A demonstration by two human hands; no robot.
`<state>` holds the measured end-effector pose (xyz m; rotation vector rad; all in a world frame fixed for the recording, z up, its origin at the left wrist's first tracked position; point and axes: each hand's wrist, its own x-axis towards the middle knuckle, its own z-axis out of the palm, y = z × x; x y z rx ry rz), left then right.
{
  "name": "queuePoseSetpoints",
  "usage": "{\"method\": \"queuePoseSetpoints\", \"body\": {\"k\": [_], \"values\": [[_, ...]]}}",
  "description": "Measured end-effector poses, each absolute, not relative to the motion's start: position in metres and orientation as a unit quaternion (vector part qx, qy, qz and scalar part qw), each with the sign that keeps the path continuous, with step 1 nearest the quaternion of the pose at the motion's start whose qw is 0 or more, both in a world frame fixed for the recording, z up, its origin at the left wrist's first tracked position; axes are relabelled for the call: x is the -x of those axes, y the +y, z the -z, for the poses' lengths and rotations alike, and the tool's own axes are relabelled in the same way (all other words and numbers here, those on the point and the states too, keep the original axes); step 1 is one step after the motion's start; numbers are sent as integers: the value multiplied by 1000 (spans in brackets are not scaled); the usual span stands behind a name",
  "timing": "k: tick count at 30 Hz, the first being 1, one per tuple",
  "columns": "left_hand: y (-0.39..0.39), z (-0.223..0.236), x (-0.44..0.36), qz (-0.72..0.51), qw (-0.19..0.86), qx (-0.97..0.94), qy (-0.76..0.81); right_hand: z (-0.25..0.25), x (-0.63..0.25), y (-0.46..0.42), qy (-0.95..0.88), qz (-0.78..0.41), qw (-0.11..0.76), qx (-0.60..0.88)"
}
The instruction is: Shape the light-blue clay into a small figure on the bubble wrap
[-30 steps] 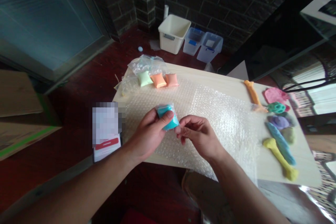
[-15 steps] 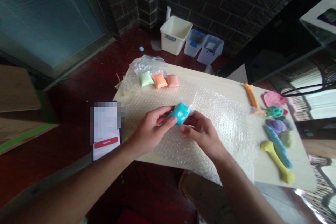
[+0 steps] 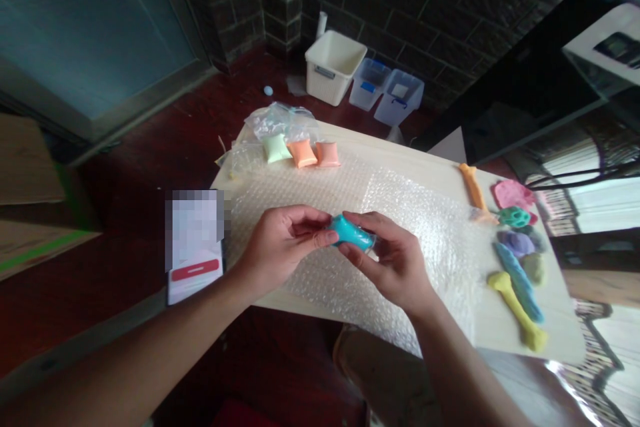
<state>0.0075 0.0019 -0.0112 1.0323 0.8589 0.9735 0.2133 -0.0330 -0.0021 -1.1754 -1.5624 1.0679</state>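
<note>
A small clear packet of turquoise modelling clay [image 3: 352, 233] is held between my two hands, above the bubble wrap [image 3: 400, 213]. My left hand [image 3: 280, 247] pinches its left end between thumb and fingers. On the other side, my right hand [image 3: 395, 253] grips the packet with the thumb below and the fingers above. Beyond them, on the table, lie a pale green packet [image 3: 275, 148], an orange packet [image 3: 303, 153] and a peach packet [image 3: 328, 154]. Crumpled clear plastic bags [image 3: 283, 121] lie behind these.
Shaped clay pieces lie at the table's right, among them a yellow bone shape [image 3: 517, 310], a blue stick [image 3: 520, 283] and an orange piece [image 3: 473, 187]. A phone [image 3: 195, 273] stands at the left edge. White [image 3: 334, 70] and clear bins [image 3: 400, 97] sit on the floor behind.
The turquoise packet has been tilted and lowered slightly between my hands. My right hand's fingers have come over its top, closing more fully on it.
</note>
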Motion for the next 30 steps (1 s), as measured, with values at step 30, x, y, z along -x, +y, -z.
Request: {"method": "queuePoseSetpoints", "body": {"k": [30], "values": [[-6, 12, -11, -436, 700, -400, 400, 1, -203, -38, -631, -470, 422, 450]]}}
